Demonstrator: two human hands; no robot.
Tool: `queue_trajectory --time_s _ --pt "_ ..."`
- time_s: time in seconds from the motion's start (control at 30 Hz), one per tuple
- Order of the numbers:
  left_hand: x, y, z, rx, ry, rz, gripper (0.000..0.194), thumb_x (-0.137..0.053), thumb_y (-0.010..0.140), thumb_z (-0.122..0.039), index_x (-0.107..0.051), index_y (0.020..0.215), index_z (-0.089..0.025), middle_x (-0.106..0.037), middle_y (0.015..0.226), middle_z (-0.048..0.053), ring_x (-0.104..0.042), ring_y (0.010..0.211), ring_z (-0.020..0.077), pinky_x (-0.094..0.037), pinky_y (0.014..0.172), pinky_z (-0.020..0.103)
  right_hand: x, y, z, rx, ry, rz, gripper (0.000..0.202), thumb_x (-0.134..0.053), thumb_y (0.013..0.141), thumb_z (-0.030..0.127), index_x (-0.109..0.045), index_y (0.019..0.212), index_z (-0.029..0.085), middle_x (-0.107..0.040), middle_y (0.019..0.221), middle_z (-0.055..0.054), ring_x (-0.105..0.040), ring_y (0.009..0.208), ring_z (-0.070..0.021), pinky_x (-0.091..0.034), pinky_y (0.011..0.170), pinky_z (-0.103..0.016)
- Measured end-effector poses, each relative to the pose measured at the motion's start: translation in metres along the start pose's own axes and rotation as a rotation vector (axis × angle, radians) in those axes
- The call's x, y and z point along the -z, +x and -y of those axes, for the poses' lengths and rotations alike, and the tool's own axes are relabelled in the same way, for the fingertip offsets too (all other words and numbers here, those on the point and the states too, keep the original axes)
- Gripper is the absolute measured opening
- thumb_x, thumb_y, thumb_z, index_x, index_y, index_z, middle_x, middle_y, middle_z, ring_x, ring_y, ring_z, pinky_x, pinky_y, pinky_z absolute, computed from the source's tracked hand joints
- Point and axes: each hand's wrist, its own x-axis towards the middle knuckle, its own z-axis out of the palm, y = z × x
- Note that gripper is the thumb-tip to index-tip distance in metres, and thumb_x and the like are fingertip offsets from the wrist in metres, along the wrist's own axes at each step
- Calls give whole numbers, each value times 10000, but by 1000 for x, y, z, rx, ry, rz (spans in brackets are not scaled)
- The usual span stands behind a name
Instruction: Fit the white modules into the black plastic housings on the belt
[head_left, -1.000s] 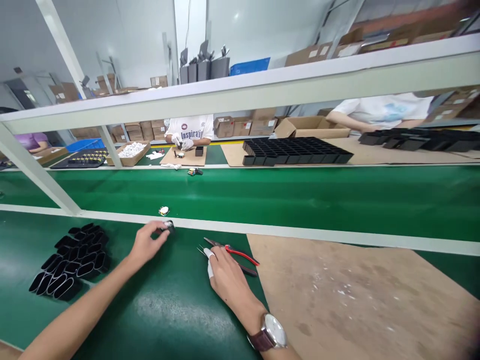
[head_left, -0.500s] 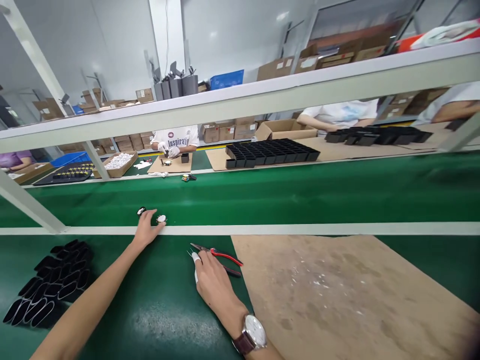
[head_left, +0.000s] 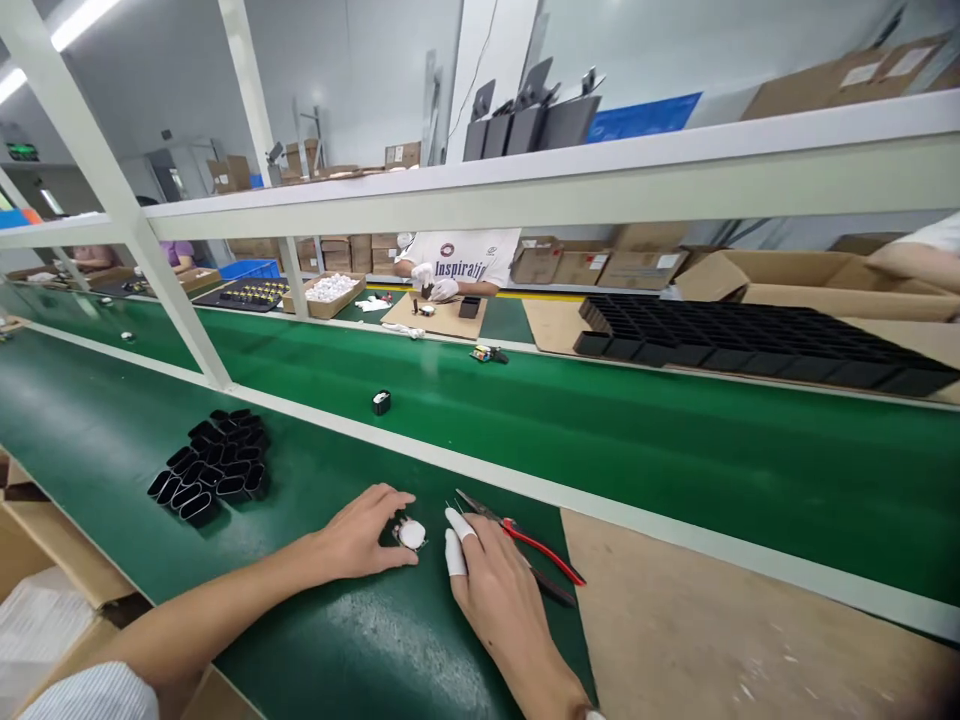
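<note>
Head view shows the white round part [head_left: 412, 535] brought from the belt [head_left: 600, 430] to the worktop [head_left: 300, 640], so within reach of left hand [head_left: 360, 537], wide around it, contact unclear, and right hand [head_left: 499, 585], narrowly holding what seem tweezers [head_left: 457, 504] beside pliers [head_left: 513, 527]

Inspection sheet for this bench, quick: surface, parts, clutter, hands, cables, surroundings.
Surface: green worktop, brown board at right.
Job's things: round white-topped part; thin-pronged tool, mostly hidden.
Clutter: pliers by the board; black sleeves grouped at left.
Hands: left hand open around the part; right hand holds the tool.
Cables: thin cord high in the background.
Surroundings: gloved co-worker opposite; cardboard boxes behind.
</note>
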Motion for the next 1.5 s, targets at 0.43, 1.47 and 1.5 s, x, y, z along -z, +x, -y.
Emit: queue_trajectory --time_s 0.43,1.47,1.5 --pt "167 -124 89 178 797 -197 403 -561 997 -584 -702 1007 -207 -641 1262 194 -565 1273 458 -528 962 615 16 11 43 -18 369 317 468 -634 1018 214 -491 1463 198 -665 1240 -127 -628 1128 -308 -572 958 -508" --pt "28 -11 37 22 -118 127 702 -748 879 -182 -447 1509 -265 -643 1377 118 -678 1241 285 -584 1063 440 14 6 30 -37 307 303 563 -682 978 190 -446 1489 172 -647 1273 -144 -607 1195 -338 -572 1009 -540" --pt "23 -11 41 29 -145 112 748 -756 875 -182 -423 1538 -273 -646 1377 116 -673 1254 285 -573 1083 456 14 6 30 -41 311 309 544 -656 992 178 -443 1492 188 -652 1244 -132 -615 1169 -331 -578 990 -536"
